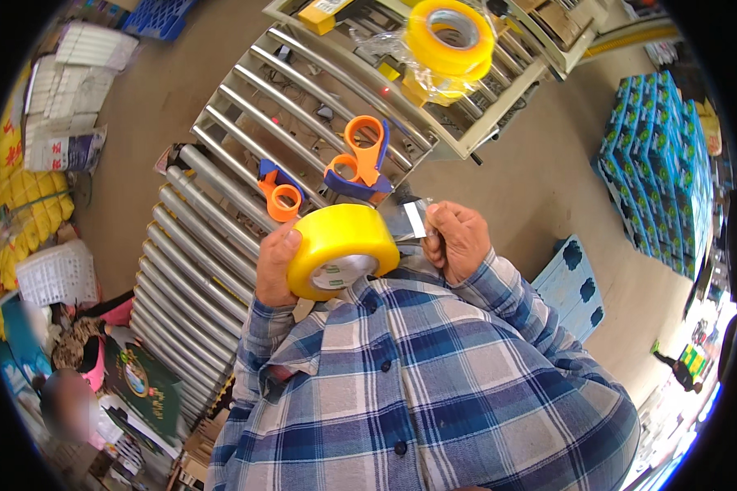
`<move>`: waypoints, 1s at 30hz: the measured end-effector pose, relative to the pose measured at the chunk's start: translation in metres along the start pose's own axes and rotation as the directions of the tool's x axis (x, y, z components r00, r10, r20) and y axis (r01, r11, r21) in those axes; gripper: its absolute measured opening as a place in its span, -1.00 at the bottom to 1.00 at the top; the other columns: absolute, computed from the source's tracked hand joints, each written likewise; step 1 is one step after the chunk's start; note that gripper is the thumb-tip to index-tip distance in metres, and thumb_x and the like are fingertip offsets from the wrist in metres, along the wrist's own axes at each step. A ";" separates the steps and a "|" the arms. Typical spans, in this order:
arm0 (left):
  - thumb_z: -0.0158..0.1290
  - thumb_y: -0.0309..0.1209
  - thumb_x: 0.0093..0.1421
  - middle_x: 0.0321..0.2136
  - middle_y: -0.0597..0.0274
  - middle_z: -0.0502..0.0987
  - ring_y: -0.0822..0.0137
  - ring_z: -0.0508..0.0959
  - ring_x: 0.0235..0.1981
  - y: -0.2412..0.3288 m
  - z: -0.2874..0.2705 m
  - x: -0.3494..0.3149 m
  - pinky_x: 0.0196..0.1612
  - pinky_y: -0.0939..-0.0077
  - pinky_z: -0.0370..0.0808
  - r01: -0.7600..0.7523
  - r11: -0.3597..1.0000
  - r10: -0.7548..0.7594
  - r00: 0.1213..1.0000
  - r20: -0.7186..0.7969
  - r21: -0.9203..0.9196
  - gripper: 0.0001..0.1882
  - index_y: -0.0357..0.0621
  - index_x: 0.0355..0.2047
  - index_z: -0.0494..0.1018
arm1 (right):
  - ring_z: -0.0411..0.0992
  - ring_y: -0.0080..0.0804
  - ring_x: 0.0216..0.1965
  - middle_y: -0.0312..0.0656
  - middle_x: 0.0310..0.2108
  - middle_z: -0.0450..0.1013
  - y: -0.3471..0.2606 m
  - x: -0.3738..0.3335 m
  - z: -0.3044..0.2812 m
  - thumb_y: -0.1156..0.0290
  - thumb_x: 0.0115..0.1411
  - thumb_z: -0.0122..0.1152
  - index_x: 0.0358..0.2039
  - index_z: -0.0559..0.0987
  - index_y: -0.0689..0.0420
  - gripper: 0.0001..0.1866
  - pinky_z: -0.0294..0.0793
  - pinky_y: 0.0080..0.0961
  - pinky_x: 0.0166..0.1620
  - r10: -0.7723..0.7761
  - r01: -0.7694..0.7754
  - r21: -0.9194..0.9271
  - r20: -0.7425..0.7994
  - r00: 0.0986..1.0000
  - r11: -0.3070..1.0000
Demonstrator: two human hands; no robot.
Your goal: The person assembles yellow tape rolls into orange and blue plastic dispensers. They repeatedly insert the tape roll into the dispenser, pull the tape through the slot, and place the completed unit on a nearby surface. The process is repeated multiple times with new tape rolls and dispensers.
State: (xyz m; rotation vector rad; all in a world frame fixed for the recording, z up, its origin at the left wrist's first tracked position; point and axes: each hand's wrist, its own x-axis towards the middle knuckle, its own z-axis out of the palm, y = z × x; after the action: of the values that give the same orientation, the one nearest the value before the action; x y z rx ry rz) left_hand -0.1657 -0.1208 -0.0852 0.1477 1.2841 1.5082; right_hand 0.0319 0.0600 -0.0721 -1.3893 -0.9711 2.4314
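My left hand point(277, 266) grips a large roll of yellow packing tape point(323, 233) by its left side, close to my chest. Some fingers are hidden behind the roll. To its right, my right hand point(460, 237) pinches the free end of the tape point(405, 222), a clear strip with a white patch pulled away from the roll. Just beyond the roll, on the conveyor rollers, rest two orange and blue tape dispensers: a larger one point(368, 155) and a smaller one point(282, 199).
More yellow tape rolls point(422, 41) in torn plastic wrap sit on the conveyor frame at the far side. A roller conveyor point(196, 254) curves down the left. Stacked blue-green boxes point(659, 172) stand at right, near a light-blue board point(567, 286). Another person point(70, 409) is at lower left.
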 end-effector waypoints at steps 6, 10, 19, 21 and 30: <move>0.37 0.03 -0.13 -0.30 0.17 0.53 0.36 0.56 -0.28 -0.027 -0.012 -0.018 -0.14 0.54 0.49 0.062 0.994 -0.056 0.996 0.073 -0.086 -0.17 -0.30 0.00 0.35 | 0.18 -0.58 -0.76 -0.31 -0.73 0.27 0.006 0.003 -0.004 0.21 0.34 0.01 -0.54 0.42 0.14 -0.65 0.16 -0.66 -0.68 0.069 -0.070 -0.065 -0.029 0.997 0.995; 0.39 -0.26 -0.14 -0.22 0.18 0.53 0.33 0.57 -0.21 -0.040 -0.013 -0.033 -0.02 0.46 0.48 0.129 0.986 -0.132 0.991 -0.018 -0.103 -0.24 -0.25 0.06 0.33 | 0.20 -0.60 -0.74 -0.31 -0.71 0.31 0.006 -0.003 0.003 0.22 0.35 0.00 -0.53 0.43 0.15 -0.65 0.20 -0.67 -0.66 0.058 -0.061 -0.180 -0.026 0.998 0.982; 0.32 -0.53 -0.18 -0.03 0.22 0.48 0.25 0.42 0.09 -0.080 -0.032 -0.025 0.27 0.31 0.24 0.090 0.988 -0.088 0.996 0.022 -0.124 -0.24 -0.12 0.10 0.33 | 0.41 -0.35 -0.65 -0.16 -0.64 0.42 -0.023 -0.031 0.058 0.37 0.26 0.15 -0.48 0.47 0.20 -0.79 0.39 -0.46 -0.52 -0.328 0.639 -0.681 0.549 0.769 0.357; 0.27 -0.59 -0.15 0.09 0.16 0.39 0.22 0.38 0.15 -0.074 -0.038 -0.016 0.26 0.29 0.25 0.049 0.994 -0.033 0.989 0.147 -0.103 -0.18 -0.09 0.19 0.25 | 0.41 -0.22 -0.64 -0.10 -0.62 0.41 -0.029 -0.033 0.061 0.41 0.21 0.19 -0.50 0.48 0.17 -0.83 0.39 -0.42 -0.52 -0.379 0.739 -0.630 0.640 0.668 0.240; 0.16 -0.43 0.04 -0.34 0.11 0.49 0.21 0.51 -0.29 -0.099 -0.086 0.104 -0.13 0.39 0.47 -0.157 0.705 0.331 0.935 -0.125 0.691 -0.69 -0.26 -0.20 0.44 | 0.34 -0.18 -0.66 -0.11 -0.64 0.34 -0.040 -0.042 0.043 0.39 0.20 0.20 -0.54 0.48 0.18 -0.79 0.32 -0.39 -0.55 -0.562 0.715 -0.698 0.574 0.596 0.045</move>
State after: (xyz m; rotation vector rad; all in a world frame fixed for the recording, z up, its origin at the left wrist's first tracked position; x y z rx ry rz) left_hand -0.2029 -0.1134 -0.2483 0.6520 2.0494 1.2248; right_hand 0.0136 0.0525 -0.0023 -0.5131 -2.5233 1.1718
